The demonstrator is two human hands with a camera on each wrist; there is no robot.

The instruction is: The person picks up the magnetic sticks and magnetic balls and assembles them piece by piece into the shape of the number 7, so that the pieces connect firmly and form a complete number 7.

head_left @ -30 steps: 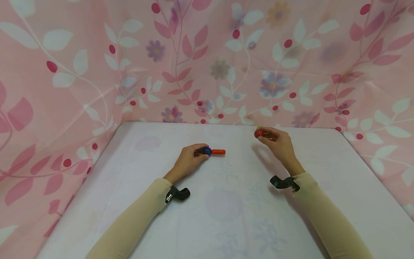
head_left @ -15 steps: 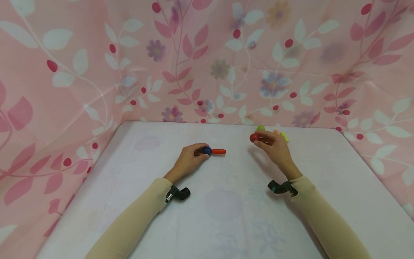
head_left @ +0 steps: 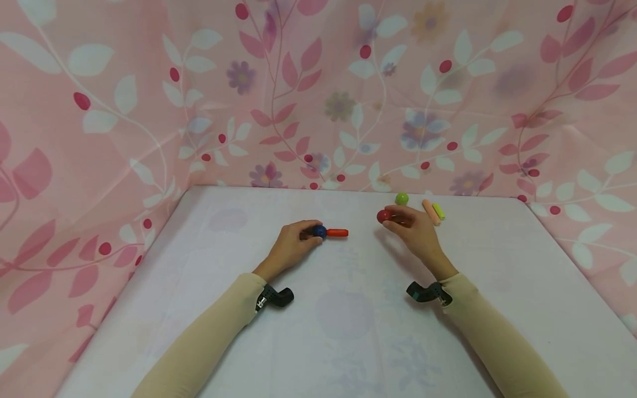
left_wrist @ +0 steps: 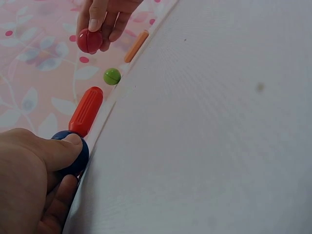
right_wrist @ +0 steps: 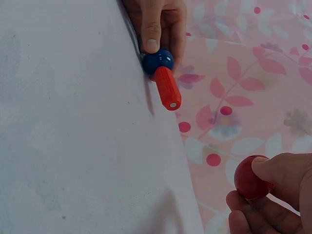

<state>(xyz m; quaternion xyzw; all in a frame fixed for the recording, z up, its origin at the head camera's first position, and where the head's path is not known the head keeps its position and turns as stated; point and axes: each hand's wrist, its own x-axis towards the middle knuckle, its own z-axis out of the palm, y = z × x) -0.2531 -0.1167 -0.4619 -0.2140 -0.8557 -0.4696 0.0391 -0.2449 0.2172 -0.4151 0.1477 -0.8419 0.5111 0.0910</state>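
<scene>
Pinching a glossy dark blue ball [head_left: 320,231] between thumb and fingers, the left hand [head_left: 291,244] lies low over the white patterned tablecloth [head_left: 298,359], just left of centre in the head view. A bright red ridged stick [head_left: 338,233] touches the ball and points toward the right of the frame; in the right wrist view its near end shows a small pale disc.

At the right of centre in the head view, the right hand [head_left: 417,231] grasps a glossy deep red ball [head_left: 384,216] between its thumb and curled fingers, with its shadow falling on the cloth to the lower left. This ball sits to the upper right of the red stick, near its free end but apart from it.

Near the far edge of the table, right of centre, a small lime-green ball [head_left: 402,198] lies just above the right hand in the picture. To the right of that, a pale orange stick [head_left: 431,213] and a shorter yellow-green stick [head_left: 439,211] lie side by side, both slanting down toward the right.

Beige sleeves [head_left: 209,337] enter from the lower left and lower right of the frame, with a black curved device [head_left: 280,297] at each wrist. Pink fabric printed with leaves, berries and flowers [head_left: 318,72] fills the upper part of the frame and both sides.
</scene>
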